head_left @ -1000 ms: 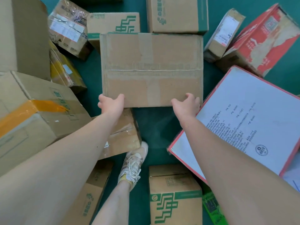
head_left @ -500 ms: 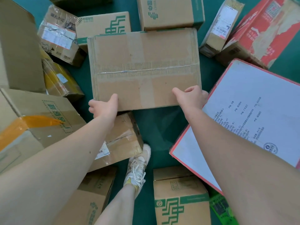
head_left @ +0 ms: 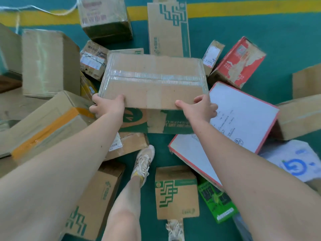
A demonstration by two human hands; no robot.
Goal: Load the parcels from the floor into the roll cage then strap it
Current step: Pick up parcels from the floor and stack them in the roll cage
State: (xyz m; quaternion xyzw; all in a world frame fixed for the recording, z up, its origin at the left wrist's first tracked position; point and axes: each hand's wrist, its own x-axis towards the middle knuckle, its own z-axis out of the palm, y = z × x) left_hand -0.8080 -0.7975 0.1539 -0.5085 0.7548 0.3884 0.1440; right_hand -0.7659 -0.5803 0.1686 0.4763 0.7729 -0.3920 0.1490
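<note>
A wide brown cardboard box [head_left: 152, 80] with clear tape across its top and a green print on its near side is lifted off the green floor in front of me. My left hand [head_left: 107, 106] grips its near left corner, thumb on top. My right hand [head_left: 198, 107] grips the near right corner the same way. Many more parcels lie scattered on the floor around it. No roll cage or strap is in view.
A flat white box with red edges [head_left: 243, 119] lies at the right, a red printed box [head_left: 238, 65] behind it. Brown cartons [head_left: 50, 61] crowd the left. A green-printed carton [head_left: 175, 192] and my feet [head_left: 144, 160] are below. A yellow floor line [head_left: 243, 9] crosses the far edge.
The box has risen off the floor and tipped so its green near side shows. Both hands have closed round its near corners. The view has swung up to show the yellow line.
</note>
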